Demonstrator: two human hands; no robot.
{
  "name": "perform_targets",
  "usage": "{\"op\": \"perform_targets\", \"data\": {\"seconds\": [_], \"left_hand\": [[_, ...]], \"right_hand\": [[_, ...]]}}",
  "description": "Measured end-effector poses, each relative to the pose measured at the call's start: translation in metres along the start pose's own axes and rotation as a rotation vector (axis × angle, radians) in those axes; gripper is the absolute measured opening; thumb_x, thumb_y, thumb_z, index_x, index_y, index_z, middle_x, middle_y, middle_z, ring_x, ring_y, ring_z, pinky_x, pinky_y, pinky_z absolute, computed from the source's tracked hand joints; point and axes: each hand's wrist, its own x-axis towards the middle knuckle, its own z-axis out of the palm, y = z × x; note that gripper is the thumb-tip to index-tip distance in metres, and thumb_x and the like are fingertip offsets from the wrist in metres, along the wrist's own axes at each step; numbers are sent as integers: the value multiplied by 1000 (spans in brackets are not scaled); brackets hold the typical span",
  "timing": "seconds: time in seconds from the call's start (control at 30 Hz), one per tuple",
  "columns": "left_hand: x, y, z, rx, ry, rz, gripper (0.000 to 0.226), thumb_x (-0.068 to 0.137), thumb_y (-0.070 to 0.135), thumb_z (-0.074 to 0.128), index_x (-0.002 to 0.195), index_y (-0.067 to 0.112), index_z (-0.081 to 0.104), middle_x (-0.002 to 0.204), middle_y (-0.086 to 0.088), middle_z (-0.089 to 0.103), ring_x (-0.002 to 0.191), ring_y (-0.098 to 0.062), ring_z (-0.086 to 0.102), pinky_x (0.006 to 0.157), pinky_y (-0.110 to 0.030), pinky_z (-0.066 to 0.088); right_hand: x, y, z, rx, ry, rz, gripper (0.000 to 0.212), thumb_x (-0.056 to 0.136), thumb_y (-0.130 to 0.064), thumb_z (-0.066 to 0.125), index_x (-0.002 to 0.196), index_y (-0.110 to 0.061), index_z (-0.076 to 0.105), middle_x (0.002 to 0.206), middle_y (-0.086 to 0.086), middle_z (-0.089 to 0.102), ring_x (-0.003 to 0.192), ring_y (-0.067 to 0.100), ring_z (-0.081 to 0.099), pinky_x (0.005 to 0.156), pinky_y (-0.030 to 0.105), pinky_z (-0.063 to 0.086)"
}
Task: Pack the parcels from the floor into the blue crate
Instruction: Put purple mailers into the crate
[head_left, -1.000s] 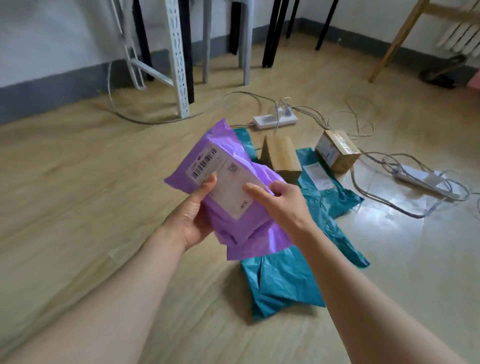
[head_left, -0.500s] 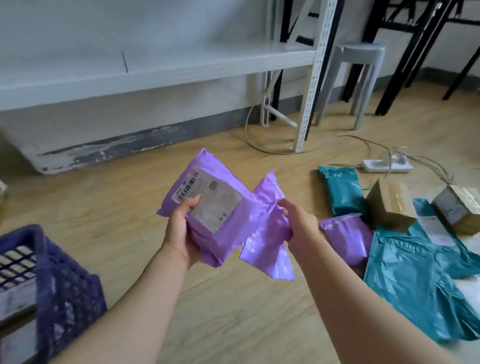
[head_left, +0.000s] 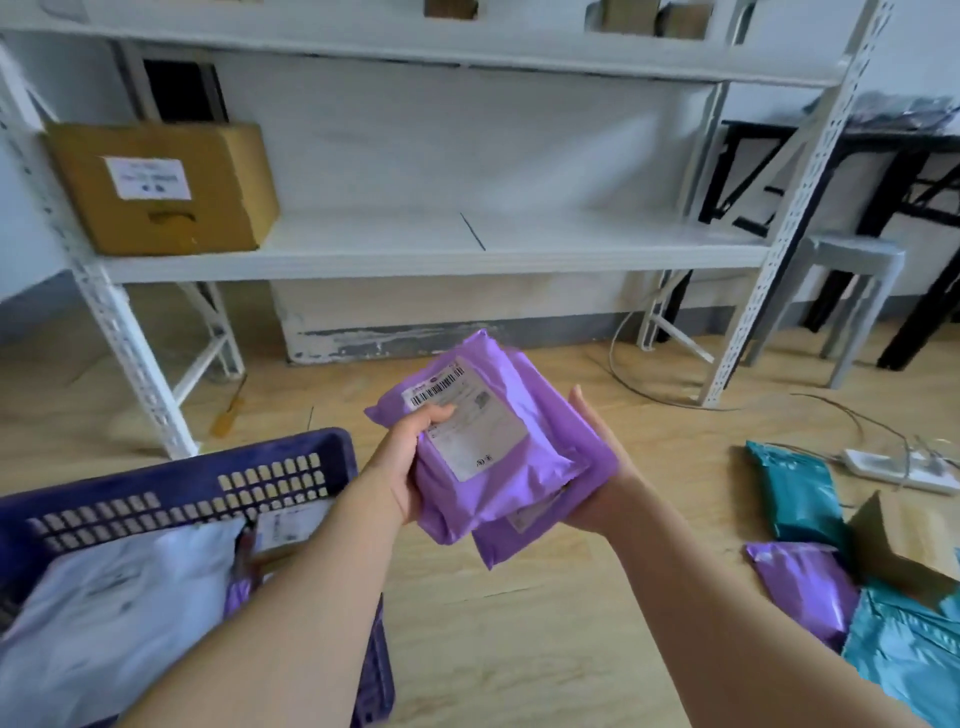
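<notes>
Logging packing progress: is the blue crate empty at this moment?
No, a white parcel already lies inside the blue crate, with a labelled packet next to it.

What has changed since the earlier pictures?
The labelled purple parcel, held beside the second purple parcel before, now lies stacked on it, carried left toward the blue crate. The left hand keeps its grip; the right hand supports from below.
</notes>
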Motion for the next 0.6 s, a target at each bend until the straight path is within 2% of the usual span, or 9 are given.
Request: {"op": "perform_targets", "data": {"seconds": [0.07, 0.17, 0.2, 0.27, 0.33, 0.37, 0.47, 0.53, 0.6], "left_hand": [[-13, 11, -19, -68, 55, 35, 14, 87, 25, 58, 91, 14, 65, 66, -4, 72, 66, -21, 65, 60, -28, 48], [-29, 20, -46, -250, 167, 72, 14, 87, 28, 58, 87, 15, 62, 54, 0, 67, 54, -15, 65, 49, -20, 48], [-33, 21, -53, -300, 196, 79, 15, 87, 29, 58, 81, 16, 60, 48, 3, 64, 45, -12, 62, 45, -17, 46], [-43, 22, -63, -370, 226, 95, 17, 87, 30, 59, 78, 16, 57, 43, 4, 61, 35, -10, 58, 40, -13, 43], [-48, 25, -69, -407, 229, 113, 17, 88, 29, 59, 79, 15, 58, 46, 3, 63, 40, -11, 59, 39, -13, 42], [-52, 28, -70, -412, 221, 129, 16, 88, 28, 58, 82, 14, 59, 52, 2, 66, 49, -12, 62, 43, -16, 44], [-55, 32, -81, -397, 263, 178, 10, 88, 25, 60, 86, 15, 61, 73, -4, 69, 66, -19, 65, 55, -25, 47], [-58, 32, -97, -406, 306, 226, 8, 87, 23, 60, 86, 15, 62, 72, -5, 71, 62, -20, 67, 53, -24, 50], [-58, 34, -120, -446, 343, 257, 10, 88, 23, 59, 89, 13, 62, 77, -6, 71, 57, -19, 69, 45, -22, 51]], "right_hand": [[-5, 1, 3, 138, -65, -5, 77, 84, -74, 31, 127, -17, 58, 123, 11, 63, 114, 29, 59, 101, 43, 42], [-6, 6, 9, 132, 11, 3, 81, 74, -78, 46, 114, -10, 63, 109, 13, 66, 101, 32, 63, 95, 45, 48], [-8, 6, 16, 107, -3, 4, 75, 76, -74, 50, 113, -10, 63, 108, 14, 67, 97, 32, 65, 94, 46, 49], [-15, 8, 36, 9, -42, 41, 47, 85, -53, 57, 107, -12, 65, 108, 15, 68, 95, 31, 67, 90, 44, 53], [-13, 18, 54, -114, -86, 110, 16, 90, -21, 57, 98, -11, 66, 98, 14, 70, 86, 27, 68, 79, 36, 57], [-9, 22, 62, -142, -98, 132, 11, 90, -10, 56, 94, -9, 66, 90, 12, 71, 79, 25, 69, 73, 33, 58], [11, 32, 86, -122, -51, 124, 14, 87, 3, 57, 82, -8, 64, 67, 6, 70, 55, 14, 66, 56, 23, 58], [30, 40, 98, -133, 35, 116, 19, 86, 3, 59, 72, -9, 58, 54, 2, 61, 42, 9, 55, 47, 19, 53], [47, 47, 111, -176, 98, 114, 24, 86, 1, 57, 66, -12, 54, 50, -1, 52, 44, 9, 47, 49, 20, 49]]}}
